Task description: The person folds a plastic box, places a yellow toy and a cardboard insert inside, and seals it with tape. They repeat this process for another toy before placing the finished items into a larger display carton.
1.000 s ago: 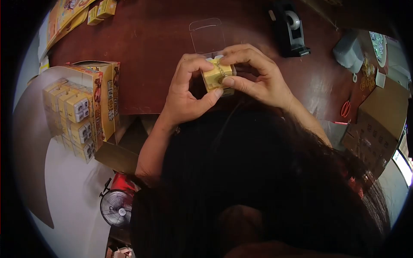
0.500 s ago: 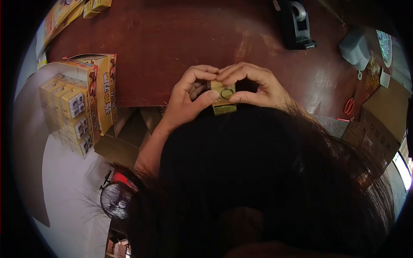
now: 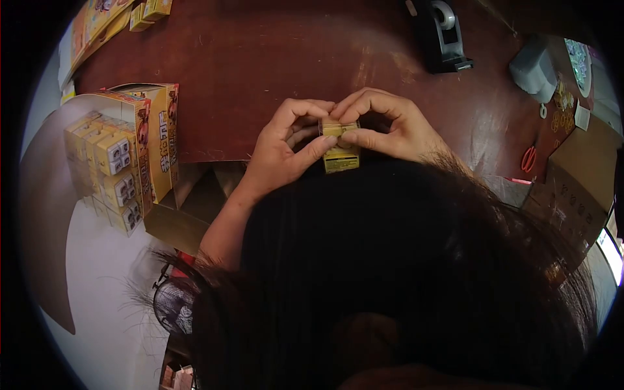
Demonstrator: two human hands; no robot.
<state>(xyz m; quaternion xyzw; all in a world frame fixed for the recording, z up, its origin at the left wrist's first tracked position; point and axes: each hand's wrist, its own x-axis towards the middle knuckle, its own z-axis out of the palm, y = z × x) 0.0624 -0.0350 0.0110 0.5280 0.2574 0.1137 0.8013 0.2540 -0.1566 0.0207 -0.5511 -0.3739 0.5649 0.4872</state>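
A small yellow box (image 3: 342, 160) is held between both hands at the near edge of the dark red table. My left hand (image 3: 285, 138) closes on its left side, thumb on the face turned up to me and fingers curled at the far end. From the right, my right hand (image 3: 394, 127) grips the same box, its thumb pressing near the middle and its fingertips meeting the left ones at the far end. The fingers cover part of the box's upper face.
On the left stands an open display carton (image 3: 164, 140) beside stacked small yellow boxes (image 3: 107, 156). A black tape dispenser (image 3: 443, 39) sits at the far right. Red scissors (image 3: 528, 158), a clear plastic container (image 3: 534, 73) and a brown cardboard box (image 3: 567, 201) are to the right.
My right thumb has moved left and up over the box's face, covering the round mark seen there before. Both hands still hold the box in nearly the same place.
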